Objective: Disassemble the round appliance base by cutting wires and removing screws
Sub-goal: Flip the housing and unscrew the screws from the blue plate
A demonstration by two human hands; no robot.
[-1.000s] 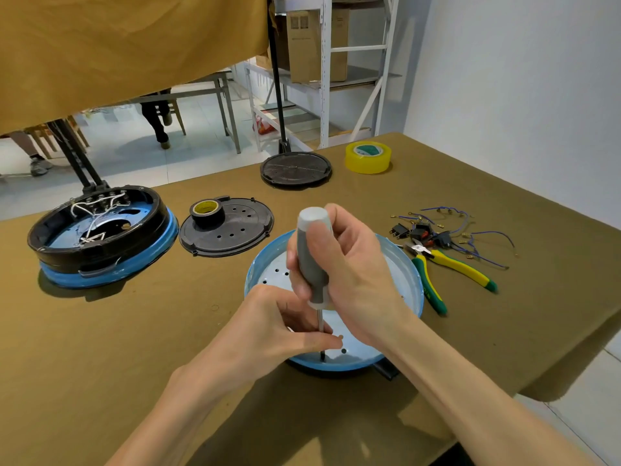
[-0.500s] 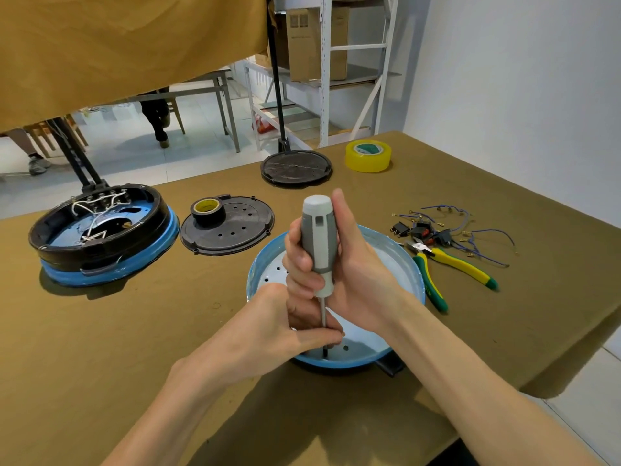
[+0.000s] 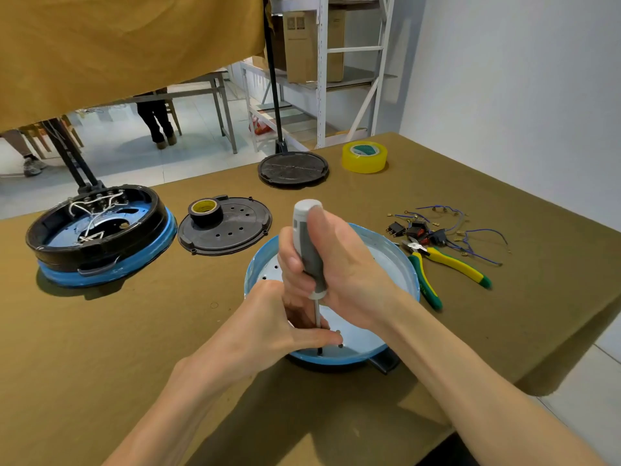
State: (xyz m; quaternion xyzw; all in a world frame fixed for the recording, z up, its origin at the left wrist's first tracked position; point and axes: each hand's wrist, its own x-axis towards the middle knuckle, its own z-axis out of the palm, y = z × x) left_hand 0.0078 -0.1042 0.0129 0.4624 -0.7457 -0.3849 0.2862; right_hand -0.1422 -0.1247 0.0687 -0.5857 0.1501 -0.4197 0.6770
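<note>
Gripped upright in the right hand (image 3: 339, 264): a grey-and-white-handled screwdriver (image 3: 307, 243), fingers and thumb wrapped round the handle, thin steel shaft running straight down to a hole near the front rim of the round blue-rimmed appliance base with a pale perforated plate (image 3: 386, 264). Held vertical, apparently, to keep the tip seated square in a screw head; the screw itself too small and shadowed to make out. Left hand (image 3: 268, 327) low beside the shaft, thumb and fingertips closed together near the tip, touching or nearly touching the metal; probably steadying the blade or ready to catch a loosened screw, though whether anything is pinched cannot be told. Base lying flat near the table's front edge, on the olive-brown cloth-covered table (image 3: 100, 348), a dark tab poking out under its near side.

To the left, a second blue-and-black round housing (image 3: 100, 237), open upward like a shallow bowl, with white wires and a row of terminals inside. Between the two, a flat black perforated plastic cover (image 3: 235, 230) carrying a roll of black tape with a yellow core (image 3: 205, 211). To the right, yellow-and-green-handled pliers (image 3: 447, 264) just beside the base, within easy reach, and behind them a loose heap of cut blue wires and small black switches (image 3: 437, 227). Farther back, a roll of clear yellowish tape (image 3: 364, 157).
</note>
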